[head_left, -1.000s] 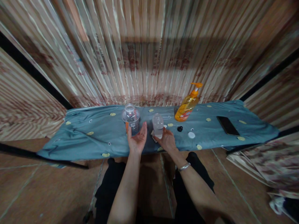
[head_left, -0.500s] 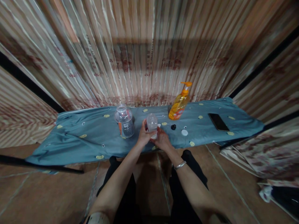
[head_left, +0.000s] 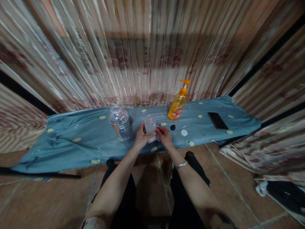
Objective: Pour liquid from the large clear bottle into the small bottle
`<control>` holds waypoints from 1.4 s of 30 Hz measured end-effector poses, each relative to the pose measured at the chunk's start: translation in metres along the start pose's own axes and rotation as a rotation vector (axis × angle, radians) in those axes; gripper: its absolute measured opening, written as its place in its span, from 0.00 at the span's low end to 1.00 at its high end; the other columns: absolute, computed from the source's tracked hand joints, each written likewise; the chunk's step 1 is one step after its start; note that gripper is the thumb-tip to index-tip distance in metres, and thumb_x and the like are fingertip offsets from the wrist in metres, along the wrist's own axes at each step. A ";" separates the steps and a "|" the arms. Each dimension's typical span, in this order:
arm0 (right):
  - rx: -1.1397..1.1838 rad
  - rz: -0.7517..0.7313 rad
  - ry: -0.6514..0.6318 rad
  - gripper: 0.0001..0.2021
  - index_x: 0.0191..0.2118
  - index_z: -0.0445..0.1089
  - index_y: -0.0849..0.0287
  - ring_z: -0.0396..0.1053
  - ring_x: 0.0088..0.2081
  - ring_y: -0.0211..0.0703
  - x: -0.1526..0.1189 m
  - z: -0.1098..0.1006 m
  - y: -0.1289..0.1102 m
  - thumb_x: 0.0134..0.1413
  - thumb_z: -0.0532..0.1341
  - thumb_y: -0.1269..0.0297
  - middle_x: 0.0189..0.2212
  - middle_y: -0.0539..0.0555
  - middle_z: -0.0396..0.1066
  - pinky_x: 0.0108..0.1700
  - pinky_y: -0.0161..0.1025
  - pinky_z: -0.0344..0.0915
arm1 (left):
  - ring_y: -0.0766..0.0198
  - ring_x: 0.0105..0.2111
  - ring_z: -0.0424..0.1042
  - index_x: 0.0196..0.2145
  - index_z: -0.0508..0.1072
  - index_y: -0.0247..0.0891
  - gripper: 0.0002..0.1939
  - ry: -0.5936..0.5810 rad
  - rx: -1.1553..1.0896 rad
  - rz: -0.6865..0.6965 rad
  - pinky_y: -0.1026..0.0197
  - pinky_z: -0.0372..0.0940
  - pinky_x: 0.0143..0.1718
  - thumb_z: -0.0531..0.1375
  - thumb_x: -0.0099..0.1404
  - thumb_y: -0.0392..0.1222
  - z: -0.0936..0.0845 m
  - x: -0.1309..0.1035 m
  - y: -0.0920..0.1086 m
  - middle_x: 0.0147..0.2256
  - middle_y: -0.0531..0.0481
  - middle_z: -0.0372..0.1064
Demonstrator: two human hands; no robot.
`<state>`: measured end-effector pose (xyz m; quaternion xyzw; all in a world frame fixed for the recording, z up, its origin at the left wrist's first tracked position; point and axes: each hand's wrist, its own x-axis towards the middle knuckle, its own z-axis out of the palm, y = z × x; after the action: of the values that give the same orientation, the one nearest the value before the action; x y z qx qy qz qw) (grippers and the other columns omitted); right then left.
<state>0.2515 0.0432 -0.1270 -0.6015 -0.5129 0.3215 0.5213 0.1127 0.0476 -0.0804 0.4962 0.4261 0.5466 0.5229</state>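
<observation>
My left hand (head_left: 141, 136) is wrapped around a small translucent bottle (head_left: 150, 123), held tilted over the front half of the cloth. My right hand (head_left: 165, 136) is at the bottle's right side, thumb and fingers pinched together. What lies in that pinch is too small to make out. Something pale and crumpled (head_left: 156, 138) shows between the hands, below the bottle. To the left stands a large clear plastic bottle (head_left: 122, 127) without a cap, with an orange label. On the right are a black cap (head_left: 172, 127) and a white cap (head_left: 183, 132).
A pump bottle of orange liquid (head_left: 177, 105) stands behind the caps. Farther right lies a dark phone (head_left: 217, 121). Everything rests on a narrow surface with a blue-green cloth (head_left: 64, 136). Striped curtains (head_left: 133, 57) hang behind, and black poles (head_left: 267, 62) flank both sides.
My right hand has shifted slightly away from the bottle's base, and its fingers now pinch at the side. The pale crumpled material shows more. The whole view has turned a little right.
</observation>
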 end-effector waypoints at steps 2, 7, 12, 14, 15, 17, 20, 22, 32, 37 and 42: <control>0.121 0.055 0.031 0.13 0.37 0.71 0.59 0.71 0.34 0.40 0.003 0.003 0.001 0.45 0.59 0.59 0.32 0.52 0.75 0.38 0.39 0.67 | 0.54 0.45 0.67 0.46 0.68 0.40 0.36 -0.011 -0.009 0.000 0.57 0.63 0.42 0.70 0.35 0.31 -0.001 -0.002 0.003 0.44 0.47 0.69; 0.228 0.079 0.031 0.13 0.35 0.70 0.59 0.70 0.30 0.38 0.004 0.007 -0.008 0.42 0.60 0.59 0.30 0.50 0.74 0.35 0.36 0.67 | 0.53 0.45 0.67 0.47 0.68 0.39 0.39 -0.027 0.052 -0.004 0.56 0.63 0.42 0.70 0.34 0.31 -0.007 -0.004 0.007 0.44 0.46 0.70; 0.456 0.132 0.013 0.20 0.41 0.67 0.58 0.67 0.24 0.36 -0.001 0.003 -0.027 0.38 0.63 0.59 0.26 0.47 0.73 0.27 0.33 0.63 | 0.54 0.44 0.68 0.46 0.69 0.40 0.38 -0.003 0.049 0.011 0.56 0.64 0.43 0.70 0.34 0.31 -0.012 -0.005 0.012 0.43 0.47 0.70; 0.531 0.130 0.010 0.22 0.43 0.66 0.57 0.66 0.24 0.35 -0.002 -0.001 -0.037 0.36 0.64 0.59 0.26 0.46 0.72 0.26 0.33 0.63 | 0.54 0.43 0.69 0.46 0.69 0.40 0.38 -0.001 0.043 0.000 0.55 0.64 0.43 0.71 0.33 0.32 -0.012 -0.005 0.013 0.43 0.47 0.70; 0.561 0.121 -0.004 0.22 0.43 0.66 0.57 0.66 0.24 0.35 -0.002 -0.004 -0.042 0.37 0.64 0.59 0.27 0.47 0.72 0.27 0.33 0.63 | 0.55 0.43 0.69 0.46 0.69 0.40 0.38 -0.002 0.039 -0.006 0.54 0.64 0.43 0.71 0.33 0.32 -0.012 -0.005 0.013 0.42 0.47 0.70; 0.603 0.105 -0.038 0.20 0.42 0.68 0.56 0.69 0.28 0.37 -0.002 -0.009 -0.052 0.39 0.64 0.58 0.29 0.48 0.73 0.30 0.34 0.65 | 0.54 0.43 0.69 0.46 0.69 0.40 0.38 -0.003 0.029 -0.014 0.54 0.63 0.44 0.71 0.32 0.32 -0.011 -0.005 0.012 0.42 0.48 0.70; 0.650 0.111 -0.041 0.17 0.40 0.70 0.56 0.70 0.34 0.40 -0.002 -0.015 -0.060 0.45 0.61 0.53 0.34 0.51 0.74 0.35 0.37 0.66 | 0.53 0.44 0.68 0.45 0.70 0.41 0.38 -0.003 0.028 -0.003 0.53 0.63 0.45 0.72 0.32 0.33 -0.009 -0.004 0.010 0.41 0.48 0.71; 0.678 0.151 -0.033 0.17 0.38 0.71 0.57 0.71 0.34 0.42 -0.003 -0.017 -0.063 0.46 0.59 0.51 0.34 0.51 0.74 0.35 0.37 0.67 | 0.53 0.44 0.68 0.45 0.70 0.40 0.37 -0.013 0.040 0.000 0.52 0.64 0.44 0.72 0.32 0.34 -0.007 -0.004 0.010 0.41 0.48 0.71; 0.505 -0.001 -0.139 0.19 0.47 0.67 0.56 0.70 0.42 0.42 0.007 -0.007 -0.085 0.51 0.54 0.54 0.42 0.51 0.72 0.42 0.38 0.67 | 0.51 0.45 0.67 0.46 0.69 0.39 0.39 -0.051 0.066 -0.034 0.52 0.64 0.42 0.71 0.33 0.34 0.000 -0.002 0.006 0.42 0.45 0.70; 0.258 -0.131 -0.105 0.23 0.58 0.58 0.56 0.62 0.55 0.41 -0.003 -0.002 -0.089 0.60 0.43 0.57 0.54 0.53 0.65 0.56 0.43 0.60 | 0.51 0.46 0.66 0.46 0.69 0.40 0.39 -0.002 0.025 -0.002 0.54 0.63 0.43 0.71 0.32 0.32 0.000 0.001 0.002 0.44 0.45 0.69; -0.086 -0.311 0.000 0.25 0.64 0.45 0.58 0.46 0.64 0.40 -0.041 0.003 -0.091 0.62 0.42 0.62 0.63 0.55 0.50 0.64 0.46 0.47 | 0.52 0.45 0.67 0.42 0.71 0.40 0.34 0.049 -0.045 -0.050 0.55 0.64 0.42 0.69 0.33 0.30 -0.002 0.004 0.006 0.42 0.46 0.70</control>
<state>0.2121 -0.0015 -0.0468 -0.5364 -0.6131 0.2146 0.5388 0.1103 0.0509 -0.0748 0.4601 0.4385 0.5546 0.5370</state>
